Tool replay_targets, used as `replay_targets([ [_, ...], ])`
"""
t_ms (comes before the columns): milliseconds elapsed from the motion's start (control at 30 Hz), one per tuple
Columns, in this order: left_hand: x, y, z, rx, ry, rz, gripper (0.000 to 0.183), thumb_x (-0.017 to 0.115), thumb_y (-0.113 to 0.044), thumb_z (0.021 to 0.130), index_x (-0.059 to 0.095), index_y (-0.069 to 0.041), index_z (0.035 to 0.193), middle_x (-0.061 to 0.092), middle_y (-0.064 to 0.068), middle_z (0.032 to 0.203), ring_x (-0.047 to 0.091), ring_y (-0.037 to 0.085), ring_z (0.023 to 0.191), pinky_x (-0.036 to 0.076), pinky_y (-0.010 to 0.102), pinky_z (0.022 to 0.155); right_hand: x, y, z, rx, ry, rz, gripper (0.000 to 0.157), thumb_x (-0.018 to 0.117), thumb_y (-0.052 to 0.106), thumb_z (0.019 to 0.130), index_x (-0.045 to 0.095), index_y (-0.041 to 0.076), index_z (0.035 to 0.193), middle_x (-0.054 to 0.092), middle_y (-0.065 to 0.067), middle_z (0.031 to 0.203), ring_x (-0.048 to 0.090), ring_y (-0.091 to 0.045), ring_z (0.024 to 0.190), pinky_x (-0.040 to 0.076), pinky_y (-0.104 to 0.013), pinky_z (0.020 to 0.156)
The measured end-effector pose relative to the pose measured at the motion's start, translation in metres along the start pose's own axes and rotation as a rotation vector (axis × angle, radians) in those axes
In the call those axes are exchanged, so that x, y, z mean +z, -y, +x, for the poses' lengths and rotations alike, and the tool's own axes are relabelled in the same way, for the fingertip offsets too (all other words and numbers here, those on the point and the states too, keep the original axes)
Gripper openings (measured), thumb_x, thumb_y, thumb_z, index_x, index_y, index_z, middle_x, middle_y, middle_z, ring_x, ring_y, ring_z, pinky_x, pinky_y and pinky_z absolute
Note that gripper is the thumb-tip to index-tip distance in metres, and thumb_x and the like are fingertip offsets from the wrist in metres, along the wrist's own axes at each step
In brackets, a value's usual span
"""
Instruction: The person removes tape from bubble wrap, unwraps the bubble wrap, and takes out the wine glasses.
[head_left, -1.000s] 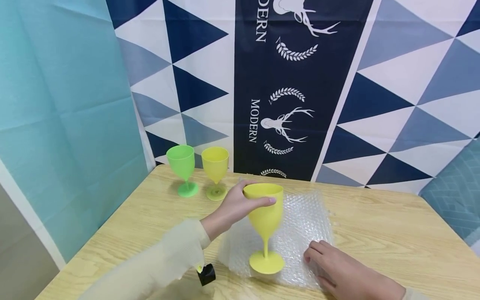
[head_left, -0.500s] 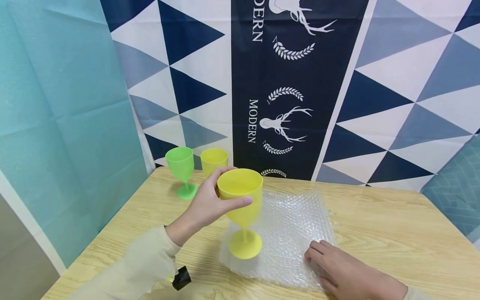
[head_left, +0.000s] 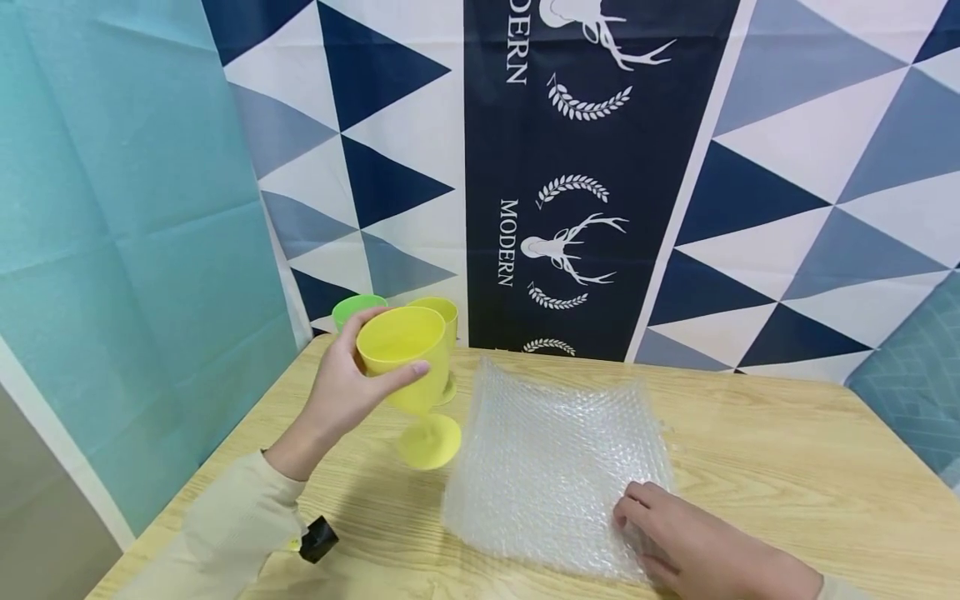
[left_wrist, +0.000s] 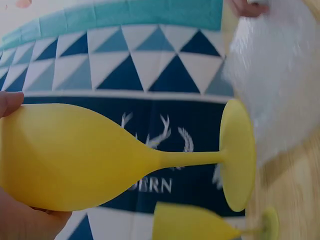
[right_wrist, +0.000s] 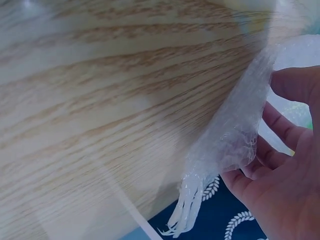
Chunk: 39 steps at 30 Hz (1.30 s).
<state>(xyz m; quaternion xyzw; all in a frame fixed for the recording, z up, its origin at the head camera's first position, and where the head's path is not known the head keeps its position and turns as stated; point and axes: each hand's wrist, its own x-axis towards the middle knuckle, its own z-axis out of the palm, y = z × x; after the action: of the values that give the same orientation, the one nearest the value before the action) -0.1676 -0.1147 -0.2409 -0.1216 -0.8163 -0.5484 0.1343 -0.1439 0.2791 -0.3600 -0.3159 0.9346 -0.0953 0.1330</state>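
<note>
My left hand grips a yellow plastic wine goblet round its bowl, thumb across the near side. The goblet tilts slightly, its foot off the table in the head view. Behind it stand a second yellow goblet and a green goblet, both partly hidden. In the left wrist view the held goblet lies sideways across the picture. A sheet of bubble wrap lies on the table. At its right edge my right hand holds the bubble wrap with thumb and fingers curled about the border.
The wooden table ends at a patterned cloth behind and a teal cloth at left. A small black object is at the left sleeve's cuff.
My left hand has carried the yellow goblet leftward from above the bubble wrap towards the other two goblets, tilting it a little. The right hand has stayed at the bubble wrap's edge.
</note>
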Motion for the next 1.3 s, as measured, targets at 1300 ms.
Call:
replay_targets([
  [1300,0.025,0.106,0.039,-0.143,-0.366,0.136,0.088,0.083,-0.031,0.072,0.032,-0.006,0.14,0.047,0.014,0.131,0.051,0.029,0.117,0.045,0.046,0.102,0.001,-0.002,0.002,-0.012,-0.022,0.007,0.027,0.065,0.03,0.089,0.056,0.036,0.114,0.052,0.017,0.107,0.047,0.004,0.088,0.055,-0.023,0.082],
])
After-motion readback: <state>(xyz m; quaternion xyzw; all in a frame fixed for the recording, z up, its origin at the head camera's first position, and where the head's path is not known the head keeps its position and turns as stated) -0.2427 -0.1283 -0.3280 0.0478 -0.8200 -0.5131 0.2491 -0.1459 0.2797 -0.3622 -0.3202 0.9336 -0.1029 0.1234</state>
